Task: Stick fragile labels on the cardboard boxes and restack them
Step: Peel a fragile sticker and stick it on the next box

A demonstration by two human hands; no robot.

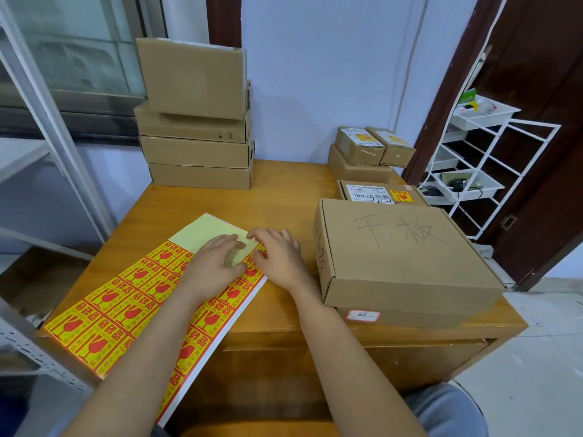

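Observation:
A long sheet of yellow-and-red fragile labels [126, 307] lies diagonally across the left of the wooden table [284, 190]; its far end is bare pale backing. My left hand [214, 260] rests flat on the sheet near that bare end. My right hand [277, 253] is beside it, its thumb and fingers pinching a label at the sheet's right edge. A large flat cardboard box [407, 253] with handwriting on its lid sits right of my hands, on top of another box [410, 316].
Several plain cardboard boxes [195, 121] are stacked at the table's back left. Small labelled boxes [372, 146] and a flat labelled box [378, 190] sit at the back right. A white wire rack [479, 171] stands to the right, a metal shelf frame [47, 121] to the left.

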